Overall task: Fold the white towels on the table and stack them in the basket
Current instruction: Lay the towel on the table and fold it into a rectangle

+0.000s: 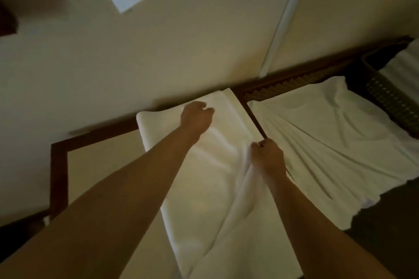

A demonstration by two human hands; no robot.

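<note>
A white towel (204, 190) lies lengthwise on the table (97, 165) in front of me. My left hand (196, 117) rests near its far end with curled fingers, seemingly holding the far edge. My right hand (268, 156) grips the towel's right edge, bunched and lifted off the table. A second white towel (335, 142) lies rumpled to the right. At the far right stands a dark woven basket (394, 97) with white cloth (405, 61) in it.
The table has a pale top and a dark wooden border (59, 165). A cream wall (158, 56) stands close behind it, with a white vertical strip (281, 22). The picture is dim and blurred.
</note>
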